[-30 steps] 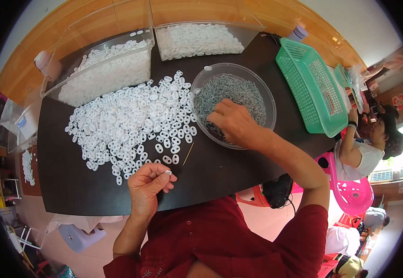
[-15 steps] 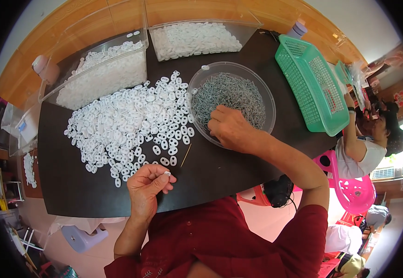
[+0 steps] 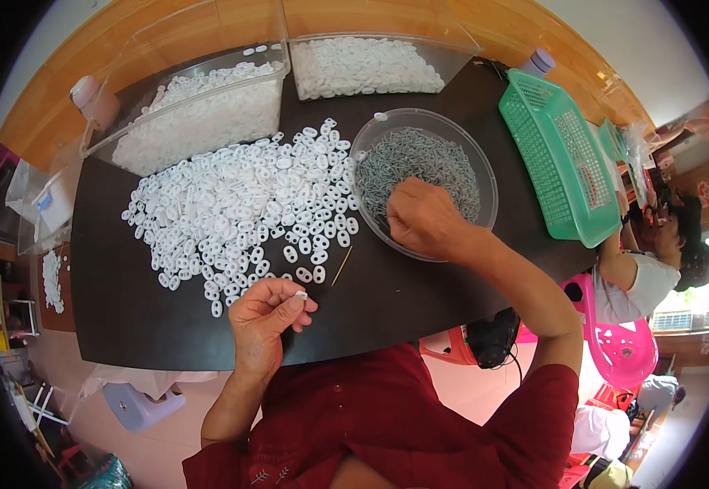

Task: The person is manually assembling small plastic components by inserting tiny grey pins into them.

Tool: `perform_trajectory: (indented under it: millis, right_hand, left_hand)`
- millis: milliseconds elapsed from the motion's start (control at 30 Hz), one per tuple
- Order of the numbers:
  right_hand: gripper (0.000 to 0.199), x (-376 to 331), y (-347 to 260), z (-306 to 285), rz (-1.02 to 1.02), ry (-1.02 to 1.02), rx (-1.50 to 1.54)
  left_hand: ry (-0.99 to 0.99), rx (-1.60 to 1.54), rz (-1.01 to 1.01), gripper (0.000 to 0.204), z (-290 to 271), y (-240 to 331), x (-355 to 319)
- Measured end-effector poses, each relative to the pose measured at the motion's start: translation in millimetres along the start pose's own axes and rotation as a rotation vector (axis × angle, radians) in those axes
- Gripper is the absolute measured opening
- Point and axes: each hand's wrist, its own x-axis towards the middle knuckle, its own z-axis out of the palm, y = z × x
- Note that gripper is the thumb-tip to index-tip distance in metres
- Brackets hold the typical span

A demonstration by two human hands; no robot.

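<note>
Between the thumb and forefinger of my left hand (image 3: 263, 319) is a small white two-hole plastic piece (image 3: 300, 295), held over the table's near edge. My right hand (image 3: 424, 217) reaches into a round clear tub (image 3: 489, 213) of grey screws (image 3: 419, 155). Its fingers are bent and pressed together at the screws, and their tips are mostly hidden, so what they pinch cannot be made out. A loose heap of white oval two-hole plastic pieces (image 3: 232, 204) spreads over the dark table to the left of the tub.
Two clear bins (image 3: 199, 130) (image 3: 370, 69) of white pieces stand at the back. A thin brass-coloured stick (image 3: 342, 266) lies between my hands. A green basket (image 3: 562, 155) sits at the right, with another person (image 3: 639, 273) beyond it. A pink chair (image 3: 623, 346) stands below.
The view has shifted slightly, moving the table's things to the right in the picture. My right hand stays at the screws, its fingers still bent. The left keeps its white piece.
</note>
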Motion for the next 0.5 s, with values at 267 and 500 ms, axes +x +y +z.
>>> perform_trajectory:
  millis: [267,500]
  right_hand:
    - [0.013,-3.9,-14.9,-16.5,0.291,0.029,0.284]
    - [0.013,8.6,-72.7,-20.1,0.433,-0.012,0.608]
  left_hand:
    - [0.047,-0.041,0.019,0.007,8.9,5.3,-0.3]
    - [0.028,-0.157,0.001,0.016,13.1,5.5,2.3]
